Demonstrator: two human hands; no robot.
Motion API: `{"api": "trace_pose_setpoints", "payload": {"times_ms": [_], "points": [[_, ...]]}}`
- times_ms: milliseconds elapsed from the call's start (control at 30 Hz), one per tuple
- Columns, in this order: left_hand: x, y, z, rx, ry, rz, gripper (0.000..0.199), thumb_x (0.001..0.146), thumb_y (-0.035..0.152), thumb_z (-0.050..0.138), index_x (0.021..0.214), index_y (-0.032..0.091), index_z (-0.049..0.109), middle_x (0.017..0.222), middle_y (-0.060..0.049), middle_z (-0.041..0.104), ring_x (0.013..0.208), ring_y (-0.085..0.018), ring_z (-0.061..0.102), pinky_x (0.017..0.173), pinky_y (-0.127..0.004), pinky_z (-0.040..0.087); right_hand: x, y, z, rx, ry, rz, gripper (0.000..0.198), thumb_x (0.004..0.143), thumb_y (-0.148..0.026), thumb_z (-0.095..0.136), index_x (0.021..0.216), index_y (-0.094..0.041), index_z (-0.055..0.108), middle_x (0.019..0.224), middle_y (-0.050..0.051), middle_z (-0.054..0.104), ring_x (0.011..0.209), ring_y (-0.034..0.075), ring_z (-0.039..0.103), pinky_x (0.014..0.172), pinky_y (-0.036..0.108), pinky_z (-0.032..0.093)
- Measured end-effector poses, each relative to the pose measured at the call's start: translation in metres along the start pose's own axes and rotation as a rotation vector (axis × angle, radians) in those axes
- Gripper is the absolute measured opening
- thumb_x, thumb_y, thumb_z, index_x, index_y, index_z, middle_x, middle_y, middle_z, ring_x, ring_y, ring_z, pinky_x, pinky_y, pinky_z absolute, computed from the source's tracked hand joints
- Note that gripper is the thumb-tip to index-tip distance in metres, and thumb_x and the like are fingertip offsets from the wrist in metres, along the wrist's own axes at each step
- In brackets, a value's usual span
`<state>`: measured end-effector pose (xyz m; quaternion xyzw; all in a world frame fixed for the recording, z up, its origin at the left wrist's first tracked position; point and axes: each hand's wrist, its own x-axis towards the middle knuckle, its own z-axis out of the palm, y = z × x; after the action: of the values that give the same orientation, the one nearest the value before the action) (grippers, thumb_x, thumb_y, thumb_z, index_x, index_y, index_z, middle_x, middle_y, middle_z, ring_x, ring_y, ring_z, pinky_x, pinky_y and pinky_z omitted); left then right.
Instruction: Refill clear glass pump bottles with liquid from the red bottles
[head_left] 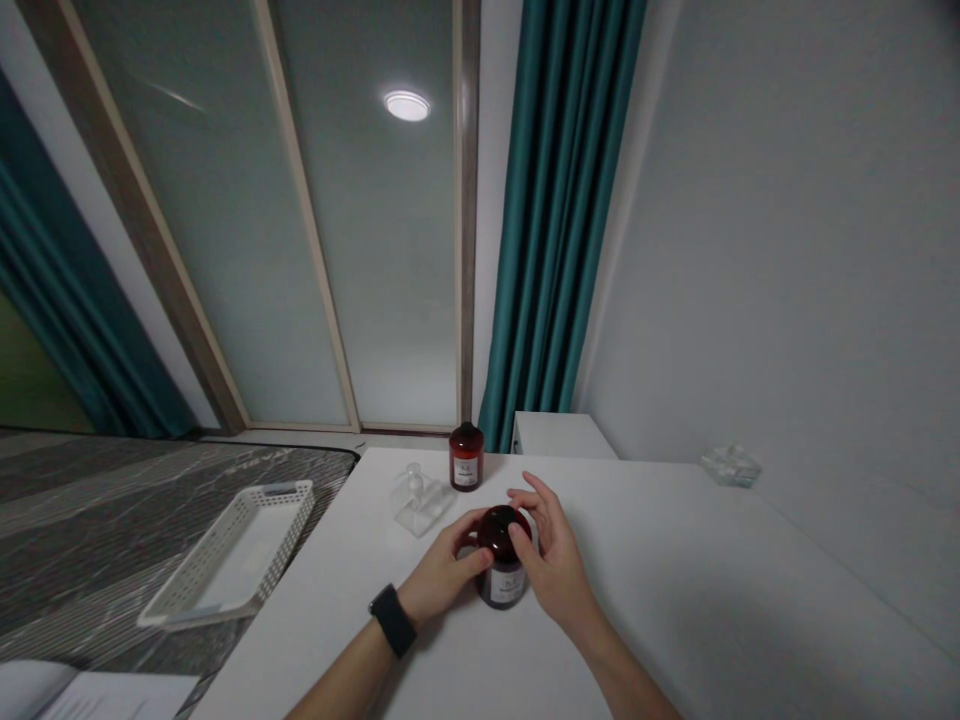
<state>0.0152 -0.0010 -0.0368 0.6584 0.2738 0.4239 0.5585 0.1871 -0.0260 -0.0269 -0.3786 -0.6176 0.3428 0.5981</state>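
A dark reddish-brown bottle (504, 587) with a white label stands upright on the white table in front of me. My left hand (444, 570), with a black watch on its wrist, is wrapped round the bottle's left side, thumb at its shoulder. On the other side is my right hand (553, 560), its thumb near the bottle's top and its fingers stretched out and apart. The bottle's neck is partly hidden by the fingers. Farther back stands a similar reddish bottle (466, 470) with a dark top. Left of it lies a clear, see-through object (421, 505) with a rounded knob.
The white table (660, 570) meets a grey wall on the right, where a clear glass-like piece (731, 466) sits. A white perforated basket (279, 545) and an open book (112, 697) lie on a dark striped surface at the left. A white cabinet (562, 433) stands behind.
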Motion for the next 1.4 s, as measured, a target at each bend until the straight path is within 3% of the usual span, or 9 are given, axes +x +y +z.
{"api": "trace_pose_setpoints", "payload": {"times_ms": [133,300,500,667,833,1000,1167,1333,1400], "points": [[-0.002,-0.007,0.001,-0.007,0.030,0.014,0.069,0.079,0.057,0.071,0.133,0.018,0.054,0.135,-0.015,0.059,0.120,-0.033,0.056,0.102,-0.044,0.043,-0.001,-0.004,0.001,0.000,-0.081,-0.005,0.054,0.093,-0.031,0.055,0.143,-0.028,0.036,0.127,0.009,0.059,0.128,0.024,0.050,0.112,0.045,0.036],[-0.005,-0.013,0.007,0.025,0.123,0.085,0.060,0.083,0.054,0.069,0.129,0.019,0.052,0.131,-0.014,0.060,0.120,-0.031,0.056,0.103,-0.043,0.042,-0.002,-0.004,0.001,-0.024,0.046,0.001,0.055,0.090,-0.033,0.057,0.141,-0.027,0.038,0.111,0.006,0.057,0.117,0.022,0.056,0.109,0.043,0.039],[-0.004,-0.012,0.007,0.000,0.085,0.097,0.057,0.085,0.049,0.068,0.129,0.017,0.053,0.131,-0.014,0.060,0.118,-0.032,0.058,0.102,-0.044,0.044,-0.007,-0.005,-0.001,-0.014,-0.082,0.010,0.056,0.092,-0.031,0.054,0.144,-0.028,0.033,0.130,0.009,0.056,0.125,0.023,0.052,0.113,0.044,0.035],[-0.004,-0.011,0.004,0.048,0.087,0.095,0.057,0.085,0.052,0.068,0.128,0.017,0.055,0.130,-0.014,0.061,0.118,-0.032,0.057,0.102,-0.044,0.044,-0.008,-0.007,0.003,-0.011,0.041,0.010,0.053,0.093,-0.032,0.053,0.142,-0.027,0.036,0.121,0.008,0.058,0.116,0.021,0.057,0.107,0.040,0.042],[-0.006,-0.006,0.005,0.055,0.071,0.094,0.061,0.082,0.057,0.068,0.128,0.018,0.057,0.129,-0.013,0.062,0.117,-0.032,0.058,0.102,-0.043,0.045,-0.009,-0.013,0.004,0.024,-0.062,0.006,0.051,0.095,-0.034,0.051,0.143,-0.025,0.035,0.127,0.010,0.059,0.121,0.024,0.056,0.108,0.042,0.041],[-0.009,-0.004,0.007,0.042,0.057,0.061,0.058,0.082,0.054,0.070,0.126,0.018,0.056,0.127,-0.013,0.063,0.115,-0.031,0.059,0.102,-0.043,0.044,-0.011,-0.009,0.000,0.003,0.041,0.000,0.046,0.095,-0.037,0.050,0.138,-0.026,0.041,0.120,0.009,0.057,0.121,0.024,0.054,0.109,0.043,0.040],[-0.008,-0.004,0.008,0.038,0.046,0.077,0.059,0.083,0.054,0.069,0.128,0.018,0.056,0.130,-0.013,0.061,0.118,-0.032,0.057,0.104,-0.044,0.042,-0.010,-0.011,-0.001,0.049,-0.035,-0.014,0.044,0.096,-0.037,0.048,0.138,-0.028,0.039,0.123,0.008,0.060,0.123,0.024,0.054,0.110,0.044,0.037],[-0.008,-0.007,0.007,0.038,0.041,0.067,0.059,0.083,0.054,0.068,0.129,0.018,0.055,0.131,-0.014,0.060,0.119,-0.032,0.056,0.103,-0.045,0.042,-0.009,-0.009,-0.001,0.051,0.062,-0.024,0.032,0.095,-0.034,0.049,0.126,-0.025,0.050,0.122,0.009,0.060,0.121,0.023,0.056,0.110,0.043,0.039],[-0.008,-0.008,0.007,0.045,0.044,0.075,0.060,0.083,0.054,0.068,0.128,0.018,0.055,0.131,-0.014,0.060,0.120,-0.033,0.056,0.103,-0.045,0.042,-0.009,-0.008,-0.001,0.051,0.039,-0.023,0.032,0.096,-0.033,0.047,0.126,-0.024,0.051,0.125,0.010,0.060,0.122,0.024,0.056,0.111,0.044,0.037]]}}
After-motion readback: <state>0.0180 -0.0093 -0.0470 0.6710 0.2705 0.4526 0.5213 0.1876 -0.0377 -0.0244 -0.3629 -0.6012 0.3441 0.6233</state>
